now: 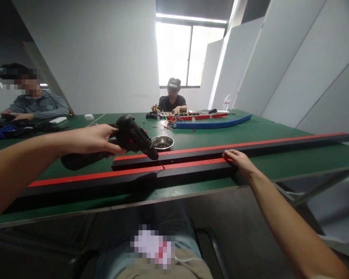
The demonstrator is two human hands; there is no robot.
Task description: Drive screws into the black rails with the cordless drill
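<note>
head view: gripping drill (130,133) in left hand (93,139) at 9 o'clock, aiming bit (161,164) at red top (189,164) of near bar (189,173), lying from 8 to 4 o'clock. with hands well apart, touching its right end with right hand (241,162), past 3 o'clock; can't tell if pinching anything. best to square up tilted drill, press evenly, brace near bar firmly, avoid skidding toward far bar (279,147).

On the surface (279,166), a front bar (189,173) runs lower left to mid-frame, a rear bar (203,155) behind it, a bowl (168,148) beyond both.
</note>
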